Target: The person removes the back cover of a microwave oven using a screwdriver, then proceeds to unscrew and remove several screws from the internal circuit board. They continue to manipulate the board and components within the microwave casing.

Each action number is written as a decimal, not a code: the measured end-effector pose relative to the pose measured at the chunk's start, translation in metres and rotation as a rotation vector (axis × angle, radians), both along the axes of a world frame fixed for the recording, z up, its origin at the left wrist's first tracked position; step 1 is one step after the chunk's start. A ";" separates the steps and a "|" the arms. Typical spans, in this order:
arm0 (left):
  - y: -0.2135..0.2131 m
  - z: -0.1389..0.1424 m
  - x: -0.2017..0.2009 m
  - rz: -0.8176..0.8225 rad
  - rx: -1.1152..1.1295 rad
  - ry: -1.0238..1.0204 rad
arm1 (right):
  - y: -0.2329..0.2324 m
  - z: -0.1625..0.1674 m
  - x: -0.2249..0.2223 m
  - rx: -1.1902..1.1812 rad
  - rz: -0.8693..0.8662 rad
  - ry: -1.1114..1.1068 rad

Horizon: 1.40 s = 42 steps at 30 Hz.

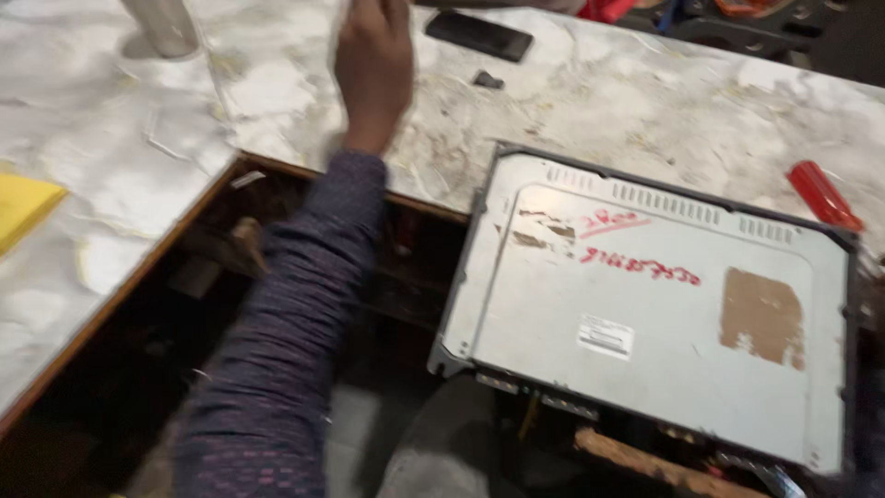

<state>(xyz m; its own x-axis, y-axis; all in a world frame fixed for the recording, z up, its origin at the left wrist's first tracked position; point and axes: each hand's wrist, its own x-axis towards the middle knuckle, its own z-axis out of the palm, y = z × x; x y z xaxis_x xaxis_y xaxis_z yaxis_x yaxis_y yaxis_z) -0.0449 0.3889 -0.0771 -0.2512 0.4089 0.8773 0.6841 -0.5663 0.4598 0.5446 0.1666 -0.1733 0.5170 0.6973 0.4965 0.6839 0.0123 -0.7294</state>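
My left hand [373,65] reaches far out over the marbled white worktop [111,120], its back towards me. The fingers run off the top edge and are blurred, so I cannot tell whether they hold anything. The arm wears a dark purple patterned sleeve [277,369]. A black phone [479,35] lies just right of the hand, with a small black piece [489,80] near it. A large grey metal panel [645,314] with red scribbles, a white label and a brown patch lies to the right, overhanging the table edge. My right hand is out of view.
A red-handled tool [823,195] lies beyond the panel's far right corner. A grey cylinder [166,26] stands at the top left and a yellow sheet [23,207] lies at the left edge. A dark recess [184,304] opens below the L-shaped worktop.
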 end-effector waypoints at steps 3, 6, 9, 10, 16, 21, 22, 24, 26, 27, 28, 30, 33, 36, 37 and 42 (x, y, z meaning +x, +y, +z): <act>-0.007 0.002 -0.029 0.101 -0.012 0.135 | -0.004 0.000 -0.001 -0.002 0.008 0.046; -0.022 -0.022 -0.035 0.211 0.031 0.357 | -0.005 0.003 -0.006 -0.009 0.000 0.075; -0.025 -0.038 -0.032 0.051 -0.195 0.238 | -0.009 0.006 -0.008 -0.020 0.003 0.094; -0.024 -0.038 -0.031 -0.057 -0.300 0.128 | -0.011 0.007 -0.007 -0.023 -0.001 0.094; -0.061 -0.037 -0.004 -0.121 -0.424 0.605 | -0.015 0.008 0.003 -0.078 -0.047 0.060; -0.101 -0.069 0.009 -0.486 -0.721 0.982 | -0.016 0.004 -0.001 -0.009 0.015 0.273; -0.099 -0.069 -0.006 -0.464 -0.793 1.032 | -0.017 0.003 -0.002 -0.006 0.016 0.249; -0.084 -0.056 -0.051 -0.298 -0.955 0.829 | -0.019 0.005 -0.003 0.007 0.022 0.196; -0.073 -0.033 -0.117 0.415 -1.034 0.550 | -0.022 0.008 -0.002 -0.012 -0.010 0.193; -0.077 -0.029 -0.144 0.531 -0.578 0.512 | -0.022 0.010 -0.002 -0.004 -0.011 0.177; -0.073 -0.023 -0.154 0.553 -0.709 0.611 | -0.021 0.012 -0.002 0.005 -0.006 0.163; -0.082 -0.020 -0.164 0.452 -0.826 0.742 | -0.019 0.009 -0.007 0.006 -0.006 0.160; -0.095 -0.035 -0.114 0.032 -0.798 0.724 | -0.017 0.000 -0.017 -0.006 -0.005 0.185; -0.093 -0.059 -0.052 -0.404 -0.975 0.862 | -0.018 -0.001 -0.019 -0.008 -0.007 0.182; -0.088 -0.063 -0.046 -0.332 -1.007 0.859 | -0.020 0.000 -0.018 -0.006 -0.009 0.185; -0.036 -0.036 -0.114 0.706 -0.918 0.988 | -0.024 0.017 -0.002 -0.011 -0.004 0.158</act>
